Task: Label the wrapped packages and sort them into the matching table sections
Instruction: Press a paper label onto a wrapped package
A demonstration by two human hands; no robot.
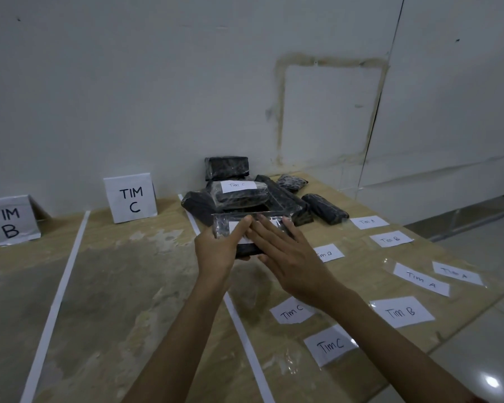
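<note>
A black wrapped package (223, 228) is held above the table in my left hand (218, 248), which grips its left end and underside. A white label on its top is mostly covered. My right hand (282, 254) lies flat on the package's top with fingers spread, pressing on the label. Behind it is a pile of several black wrapped packages (277, 199); the top one carries a "Tim C" label (238, 185). Loose paper labels lie on the right: "Tim C" (330, 344), "Tim B" (402, 312), "Tim A" (421, 280).
Folded sign cards "TIM C" (131, 199) and "TIM B" (8, 222) stand at the back by the wall. White tape strips (57, 298) divide the wooden table into sections. The table's right edge drops to a tiled floor.
</note>
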